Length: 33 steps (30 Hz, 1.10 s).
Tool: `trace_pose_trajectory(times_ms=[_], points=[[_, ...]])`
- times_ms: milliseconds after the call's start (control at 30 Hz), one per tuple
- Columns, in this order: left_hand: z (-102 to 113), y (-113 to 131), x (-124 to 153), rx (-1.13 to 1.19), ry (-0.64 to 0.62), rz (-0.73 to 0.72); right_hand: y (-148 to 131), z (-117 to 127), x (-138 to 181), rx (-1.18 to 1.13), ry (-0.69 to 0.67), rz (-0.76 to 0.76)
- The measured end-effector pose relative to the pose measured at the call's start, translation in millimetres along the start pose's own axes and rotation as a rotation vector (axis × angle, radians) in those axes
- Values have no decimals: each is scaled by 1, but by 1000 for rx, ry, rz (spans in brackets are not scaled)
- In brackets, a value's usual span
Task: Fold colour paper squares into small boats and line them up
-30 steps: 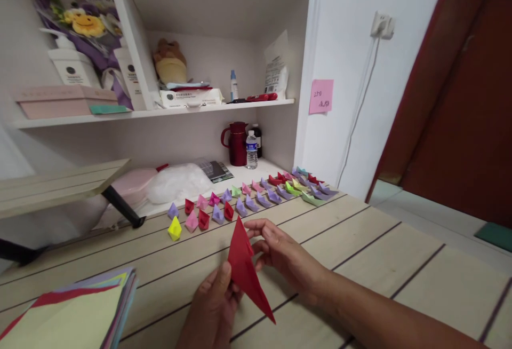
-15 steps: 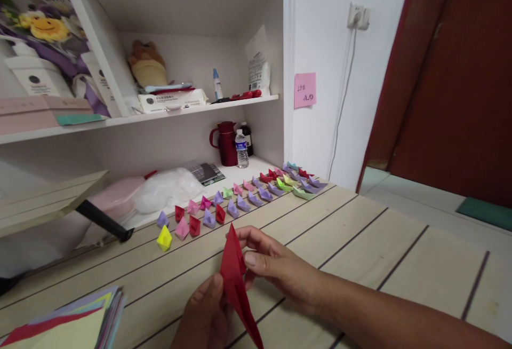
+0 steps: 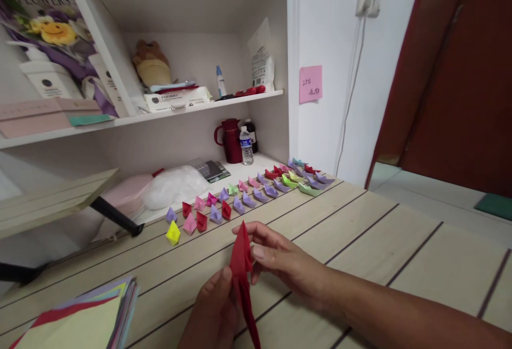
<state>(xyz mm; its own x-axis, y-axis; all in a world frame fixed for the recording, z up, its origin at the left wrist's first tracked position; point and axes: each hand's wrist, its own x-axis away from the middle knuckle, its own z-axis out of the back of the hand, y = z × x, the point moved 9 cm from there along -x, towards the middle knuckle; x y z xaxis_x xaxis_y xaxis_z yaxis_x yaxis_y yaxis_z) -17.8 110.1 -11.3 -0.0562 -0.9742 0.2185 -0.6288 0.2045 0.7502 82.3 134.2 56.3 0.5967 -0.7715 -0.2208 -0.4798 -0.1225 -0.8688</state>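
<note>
A folded red paper (image 3: 242, 274), narrow and pointed at both ends, stands upright over the wooden table (image 3: 360, 242). My left hand (image 3: 214, 314) pinches its lower half from the left, thumb on the paper. My right hand (image 3: 284, 266) pinches its upper half from the right, thumb and fingers pressed on the fold. Beyond the hands a long row of small folded paper boats (image 3: 244, 197) in red, pink, purple, green and yellow lies along the table's far edge.
A stack of coloured paper sheets (image 3: 80, 317) lies at the bottom left. A raised wooden board (image 3: 52, 199) on a black leg stands at the left. Shelves behind hold a red jug (image 3: 231, 140), a water bottle (image 3: 246, 146), boxes and bottles. A red door (image 3: 468, 82) is at the right.
The red paper has been folded narrower, from a wide triangle to a slim upright strip. Both hands stayed pinched on it and closed in together.
</note>
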Motion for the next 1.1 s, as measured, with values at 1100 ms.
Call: trace_pose_trajectory(times_ms=[1100], points=[[-10,0,-1,36,-156,-31,10,-11,-1,3,-65,-25]])
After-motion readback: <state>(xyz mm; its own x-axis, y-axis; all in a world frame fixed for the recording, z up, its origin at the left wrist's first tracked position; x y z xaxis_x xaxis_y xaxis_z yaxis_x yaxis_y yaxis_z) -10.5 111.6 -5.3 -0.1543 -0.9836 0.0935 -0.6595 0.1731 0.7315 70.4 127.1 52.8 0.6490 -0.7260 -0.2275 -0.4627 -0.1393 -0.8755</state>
